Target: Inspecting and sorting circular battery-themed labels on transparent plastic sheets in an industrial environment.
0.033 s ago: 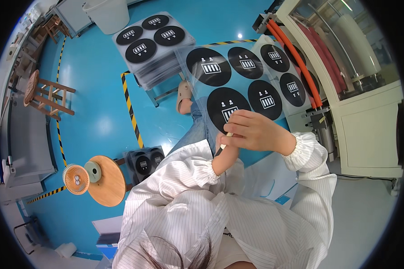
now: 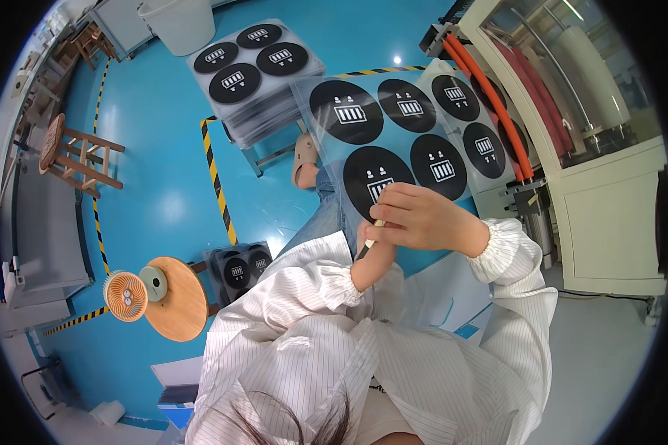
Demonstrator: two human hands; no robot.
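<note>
A clear plastic sheet [image 2: 398, 141] printed with large black discs carrying white battery-shaped marks stretches out from the machine's orange rollers [image 2: 490, 107]. At its near edge, beside a black disc [image 2: 367, 174], is my right hand [image 2: 427, 219]. Its fingers are closed round a slim pale object [image 2: 375, 232], whose kind I cannot make out. Just below, my left hand [image 2: 378, 252] meets the right one, close to the sheet's edge. Its fingers are mostly hidden behind the right hand, and a dark strip shows by its wrist.
A thick stack of similar sheets [image 2: 249, 122] stands on a low stand ahead to the left. More black-disc pieces [image 2: 236, 273] lie left of my lap. A round wooden stool [image 2: 182, 311] carries a small fan [image 2: 126, 295]. The cream machine cabinet [image 2: 608, 222] borders the right side.
The plastic sheet sits very slightly lower in view. Both hands keep their place and grip.
</note>
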